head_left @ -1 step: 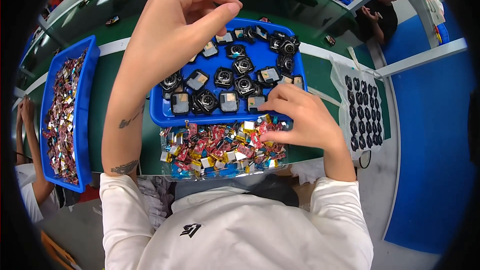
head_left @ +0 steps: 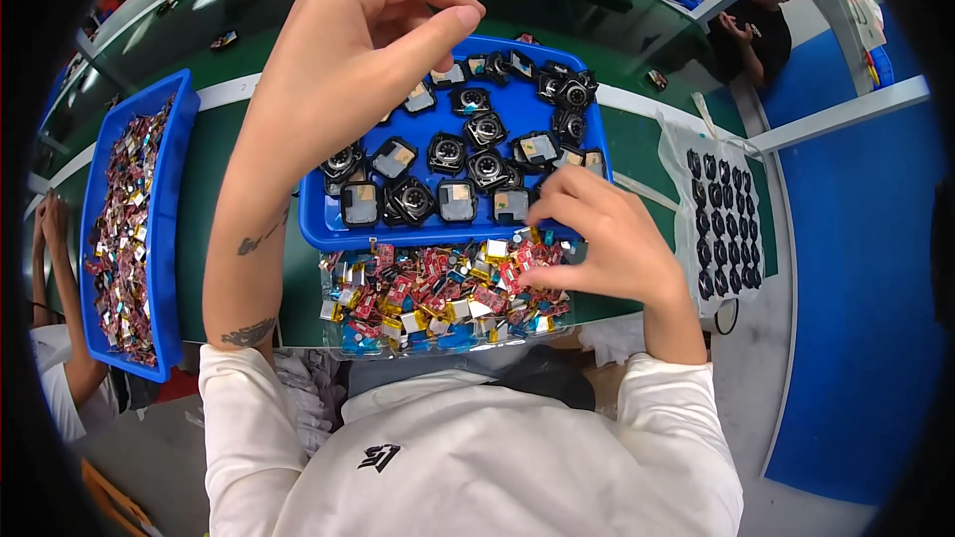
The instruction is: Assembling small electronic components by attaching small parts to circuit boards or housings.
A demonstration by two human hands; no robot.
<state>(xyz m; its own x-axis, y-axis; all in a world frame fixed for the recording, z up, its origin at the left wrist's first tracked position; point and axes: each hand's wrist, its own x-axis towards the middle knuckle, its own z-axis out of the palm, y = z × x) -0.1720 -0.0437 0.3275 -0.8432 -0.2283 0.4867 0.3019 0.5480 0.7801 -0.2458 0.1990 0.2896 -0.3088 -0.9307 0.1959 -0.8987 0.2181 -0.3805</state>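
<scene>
My left hand is raised above the left side of a blue tray. Its fingers curl in toward the thumb, and whatever they may hold is hidden. My right hand hovers at the tray's near right edge, thumb and fingers apart, with nothing seen between them. Black smartwatch housings lie scattered in the tray, some showing round sensor backs. Others show grey inner plates; one such housing is nearest my right fingertips. Below, a clear plastic tray holds a heap of small red circuit boards and silver-and-yellow pieces.
To the left stands a long blue bin full of similar small parts. On the right, a white sheet carries rows of black pieces. Other people sit at the left and far right, and a metal frame post rises at the right.
My right hand's fingers have drawn slightly right, away from the nearest grey-plated housing, and spread a little. My left hand is almost still.
</scene>
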